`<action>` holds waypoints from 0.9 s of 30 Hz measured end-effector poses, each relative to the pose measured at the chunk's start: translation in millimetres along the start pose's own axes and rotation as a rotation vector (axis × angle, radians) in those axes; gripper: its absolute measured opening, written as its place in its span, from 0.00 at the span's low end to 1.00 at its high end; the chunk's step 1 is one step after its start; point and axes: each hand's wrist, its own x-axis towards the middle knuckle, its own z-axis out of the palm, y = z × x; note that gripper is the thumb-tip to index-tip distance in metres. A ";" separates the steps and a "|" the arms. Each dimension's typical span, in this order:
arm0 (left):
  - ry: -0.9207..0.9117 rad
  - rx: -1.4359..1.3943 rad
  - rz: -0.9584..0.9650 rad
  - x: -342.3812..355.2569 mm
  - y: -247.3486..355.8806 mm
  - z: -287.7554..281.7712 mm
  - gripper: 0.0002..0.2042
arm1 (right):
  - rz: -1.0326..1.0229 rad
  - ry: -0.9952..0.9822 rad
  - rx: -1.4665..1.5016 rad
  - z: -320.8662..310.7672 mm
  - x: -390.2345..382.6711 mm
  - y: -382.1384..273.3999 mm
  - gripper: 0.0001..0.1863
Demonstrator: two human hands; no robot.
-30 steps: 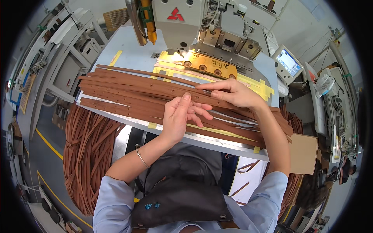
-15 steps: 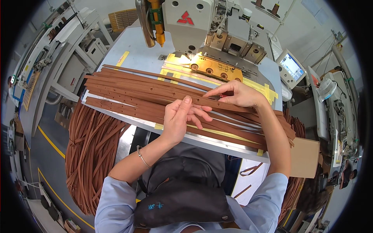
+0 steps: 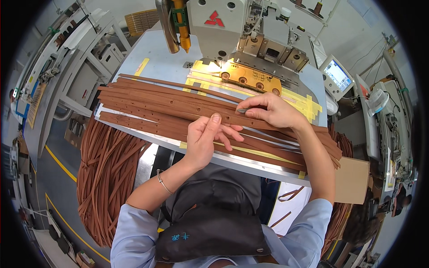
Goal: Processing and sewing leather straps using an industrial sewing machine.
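A spread of long brown flat straps (image 3: 147, 102), several pierced with small holes, lies across the pale blue machine table (image 3: 156, 49). My left hand (image 3: 203, 140) grips a holed strap, thumb on top and fingers curled loosely below it. Just right of it, my right hand (image 3: 270, 110) has thumb and index finger pinched at a small greyish thing above the same strap, too small to name. Behind both hands are a yellow plate (image 3: 250, 76) with round fittings under a bright light and strips of yellow tape (image 3: 313, 107).
The machine head (image 3: 205, 31) stands beyond the straps, with a screen (image 3: 336, 76) at its right. Large strap bundles (image 3: 107, 187) hang at both sides. A cardboard piece (image 3: 351, 181) is at the right, white workbenches (image 3: 78, 71) at the left. A person (image 3: 400, 201) shows at the far right edge.
My right hand has drawn its fingers together, and a small greyish thing now shows at its fingertips. My left hand keeps its hold on the strap. The whole view has shifted slightly.
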 end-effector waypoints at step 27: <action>0.053 -0.051 -0.139 -10.1 12.5 6.2 0.08 | -0.074 0.059 0.142 22.3 -17.1 -34.0 0.11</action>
